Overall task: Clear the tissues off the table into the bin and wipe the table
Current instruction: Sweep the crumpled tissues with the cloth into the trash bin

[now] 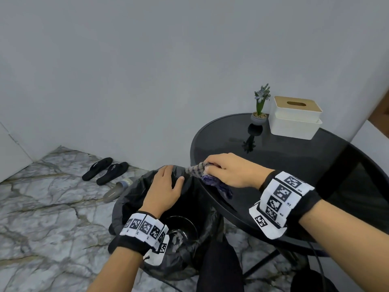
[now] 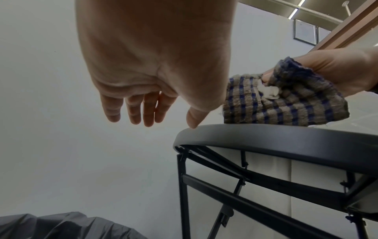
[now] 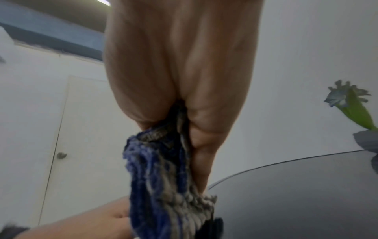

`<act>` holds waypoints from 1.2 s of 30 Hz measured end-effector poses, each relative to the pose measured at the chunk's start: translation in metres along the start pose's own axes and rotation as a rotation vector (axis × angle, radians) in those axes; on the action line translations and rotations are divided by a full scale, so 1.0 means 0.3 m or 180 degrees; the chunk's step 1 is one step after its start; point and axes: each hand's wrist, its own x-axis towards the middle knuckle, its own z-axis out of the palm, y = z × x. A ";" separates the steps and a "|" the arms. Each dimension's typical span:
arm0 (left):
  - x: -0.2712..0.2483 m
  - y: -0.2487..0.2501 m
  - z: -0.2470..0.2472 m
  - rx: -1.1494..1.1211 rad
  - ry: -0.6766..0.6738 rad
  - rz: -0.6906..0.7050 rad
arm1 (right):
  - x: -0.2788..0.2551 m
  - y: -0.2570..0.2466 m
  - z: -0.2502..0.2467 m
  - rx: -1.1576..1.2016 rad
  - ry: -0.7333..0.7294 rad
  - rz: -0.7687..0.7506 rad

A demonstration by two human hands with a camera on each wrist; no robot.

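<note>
My right hand [image 1: 223,169] grips a blue-and-beige checked cloth [image 1: 200,171] at the left edge of the round black table [image 1: 294,161]. The left wrist view shows the cloth [image 2: 286,103] bunched around a scrap of white tissue [image 2: 270,92], resting on the table rim [image 2: 266,134]. In the right wrist view the cloth [image 3: 163,186] hangs from my fist. My left hand [image 1: 166,186] hovers open over the black-bagged bin [image 1: 130,201] beside the table, its thumb tip touching the rim, fingers [image 2: 141,110] straight and holding nothing.
A white tissue box [image 1: 294,116] with a wooden lid and a small potted plant [image 1: 260,108] stand at the table's far side. Black flip-flops [image 1: 105,169] and a grey slipper [image 1: 117,188] lie on the marble floor by the wall.
</note>
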 end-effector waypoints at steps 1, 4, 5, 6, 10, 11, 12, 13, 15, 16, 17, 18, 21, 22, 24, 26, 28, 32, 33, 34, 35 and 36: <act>0.000 0.019 -0.002 -0.0049 0.0005 0.0043 | -0.015 0.009 -0.018 -0.0025 0.0129 0.0049; 0.004 0.073 0.001 -0.0190 -0.0034 0.0107 | -0.038 0.057 -0.054 -0.0108 0.0582 0.0216; 0.008 0.089 0.004 -0.0218 -0.0065 0.0121 | -0.041 0.070 -0.057 -0.0126 0.0667 0.0263; 0.012 0.103 0.007 -0.0235 -0.0096 0.0146 | -0.041 0.080 -0.054 -0.0189 0.0698 0.0323; 0.036 0.146 0.016 -0.0226 -0.0107 0.0309 | -0.041 0.101 0.034 -0.0587 0.0250 0.0543; 0.042 0.151 0.018 -0.0192 -0.0127 0.0337 | -0.039 0.100 0.062 -0.0625 0.0132 0.0537; 0.048 0.157 0.021 -0.0165 -0.0166 0.0346 | -0.039 0.095 0.081 -0.0695 0.0005 0.0511; 0.054 0.159 0.026 -0.0153 -0.0213 0.0336 | -0.037 0.085 0.090 -0.0783 -0.0141 0.0506; 0.063 0.158 0.037 -0.0139 -0.0295 0.0294 | -0.033 0.065 0.097 -0.0873 -0.0350 0.0587; 0.065 0.157 0.042 -0.0132 -0.0290 0.0279 | -0.031 0.060 0.099 -0.0836 -0.0433 0.0623; 0.065 0.155 0.046 -0.0128 -0.0245 0.0269 | -0.023 0.064 0.108 -0.0888 -0.0468 0.0574; 0.066 0.154 0.048 -0.0130 -0.0196 0.0256 | -0.012 0.069 0.114 -0.0974 -0.0509 0.0497; 0.064 0.152 0.054 -0.0135 -0.0135 0.0243 | 0.037 0.101 0.136 -0.1043 -0.0577 0.0372; 0.064 0.151 0.055 -0.0127 -0.0126 0.0249 | 0.055 0.108 0.138 -0.1068 -0.0588 0.0397; 0.064 0.151 0.056 -0.0082 -0.0116 0.0269 | 0.084 0.113 0.135 -0.1080 -0.0555 0.0486; 0.065 0.152 0.059 -0.0034 -0.0100 0.0278 | 0.111 0.122 0.131 -0.1113 -0.0454 0.0524; 0.064 0.155 0.060 -0.0005 -0.0082 0.0253 | 0.136 0.136 0.124 -0.1111 -0.0407 0.0595; 0.064 0.165 0.057 0.0153 -0.0023 0.0191 | 0.160 0.177 0.100 -0.1045 -0.0419 0.0807; 0.064 0.168 0.056 0.0186 -0.0018 0.0179 | 0.160 0.194 0.092 -0.1018 -0.0415 0.0888; 0.063 0.172 0.053 0.0207 -0.0009 0.0174 | 0.157 0.213 0.083 -0.0971 -0.0416 0.0955; 0.063 0.174 0.052 0.0218 0.0004 0.0172 | 0.151 0.232 0.073 -0.0936 -0.0438 0.1001; 0.063 0.177 0.050 0.0222 0.0018 0.0168 | 0.143 0.250 0.064 -0.0913 -0.0472 0.1028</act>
